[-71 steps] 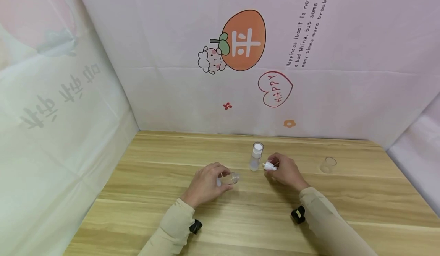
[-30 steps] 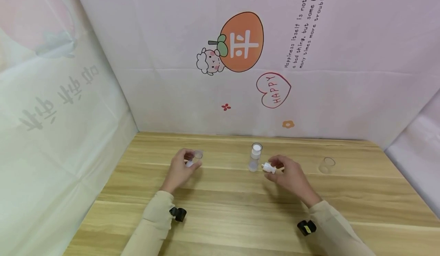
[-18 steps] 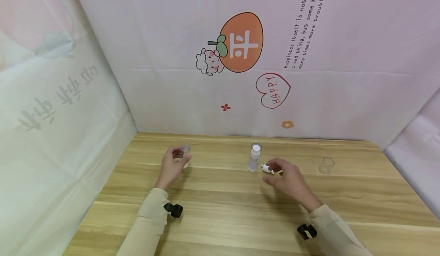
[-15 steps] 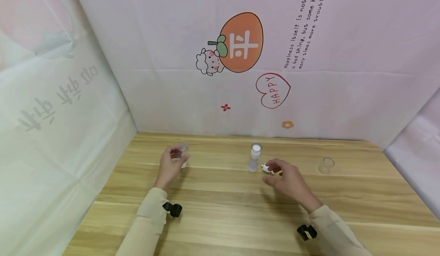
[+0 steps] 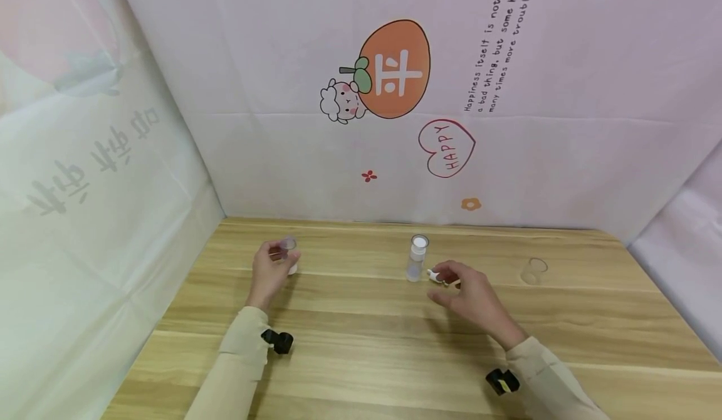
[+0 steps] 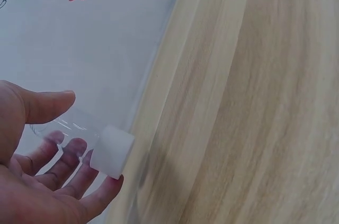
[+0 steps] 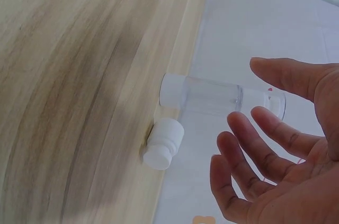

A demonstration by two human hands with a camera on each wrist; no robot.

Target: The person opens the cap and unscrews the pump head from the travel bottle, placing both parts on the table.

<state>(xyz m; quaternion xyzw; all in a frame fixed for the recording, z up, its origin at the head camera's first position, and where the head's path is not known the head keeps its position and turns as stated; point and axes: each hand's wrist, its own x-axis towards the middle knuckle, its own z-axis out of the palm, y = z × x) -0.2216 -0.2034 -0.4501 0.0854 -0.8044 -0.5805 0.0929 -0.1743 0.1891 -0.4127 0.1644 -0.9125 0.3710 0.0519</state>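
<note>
At the left of the table my left hand [image 5: 269, 273] holds a clear bottle [image 6: 85, 131] with a white base. Thumb and fingers lie on either side of its body; whether the base touches the wood I cannot tell. A small white pump head [image 7: 164, 142] lies on its side on the table. My right hand [image 5: 472, 298] hovers over it with loosely bent fingers, holding nothing. Just left of the pump head a second clear bottle [image 5: 415, 263] stands upright, with a white base, white neck and a clear cap over the top.
A loose clear cap [image 5: 533, 274] stands on the wooden table [image 5: 361, 357] to the right of my right hand. Printed cloth [image 5: 293, 163] hangs behind the table's back edge, and more cloth lines the left and right sides.
My left hand has carried the clear bottle from the middle to the left of the table. My right hand has let go of the pump head, which now lies on the table.
</note>
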